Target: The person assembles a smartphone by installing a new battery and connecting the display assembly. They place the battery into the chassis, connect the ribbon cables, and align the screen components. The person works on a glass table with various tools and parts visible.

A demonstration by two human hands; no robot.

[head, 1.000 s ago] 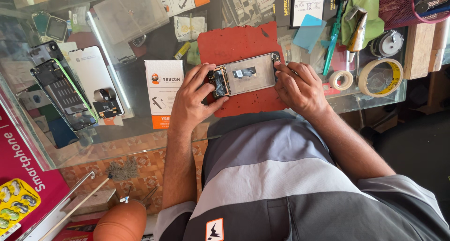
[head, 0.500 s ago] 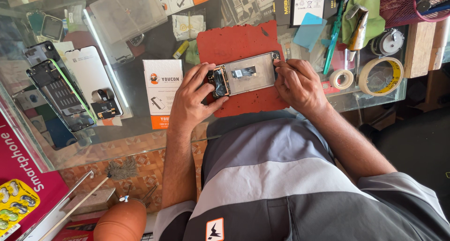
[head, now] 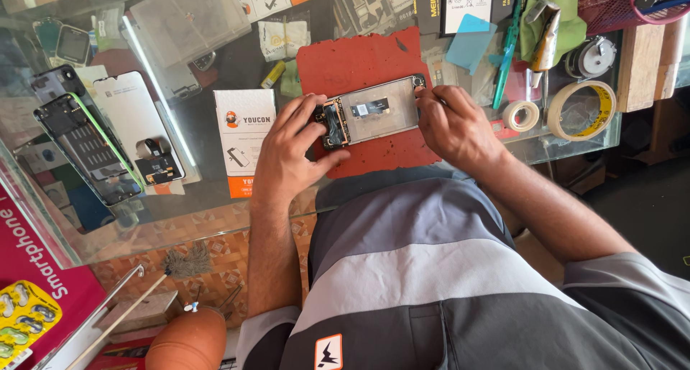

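Hands sit at either end of an opened phone [head: 374, 110] that lies flat on a red mat [head: 359, 61] on the glass table [head: 215, 204]. His left hand [head: 291, 151] is clamped on the phone's left end, thumb under the near edge and fingers curled over the exposed circuit board. His right hand [head: 456, 125] pinches the opposite end near the top corner, fingertips drawn together; whether a small tool is between them I cannot tell from where I stand. The phone's long axis runs crosswise in front of him, tilted a little so the right end lies farther from his body. Both hands touch it, neither nearer than the other. Just right of the right hand sit two rolls of tape [head: 582, 110]; to the left lie a white-and-orange box [head: 241, 129] and other dismantled phones [head: 86, 143], well apart.
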